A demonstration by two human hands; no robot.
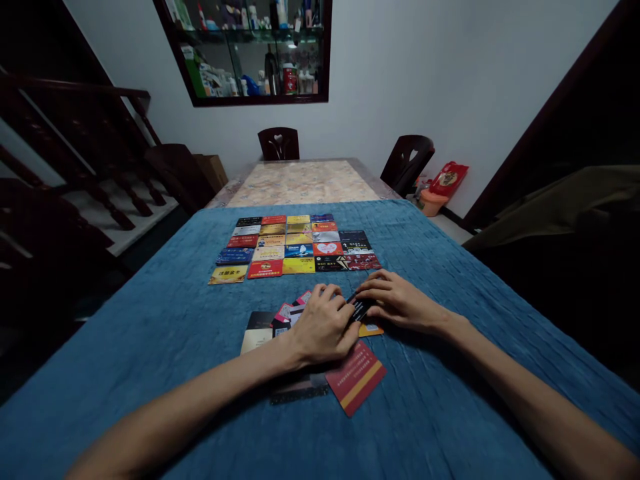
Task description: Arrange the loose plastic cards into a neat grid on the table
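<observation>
A black card [359,309] with pale print is between my two hands, low over a loose pile of cards. My right hand [405,301] has its fingers and thumb closed on the card's right side. My left hand [324,323] is bent over the pile, its index finger and thumb closed at the card's left edge; the palm hides the cards beneath. Around the hands lie a red card with a gold stripe [357,379], a black-and-cream card [257,333], pink-edged cards [284,312], a dark card [300,388] and a partly covered orange card [373,329].
Beyond my hands, several colourful cards [299,252] lie in close rows on the blue cloth [165,320]. Farther back the table has a patterned cover [305,180]. Dark chairs [279,143] stand around it, and a glass-shelved cabinet [250,100] is set in the wall.
</observation>
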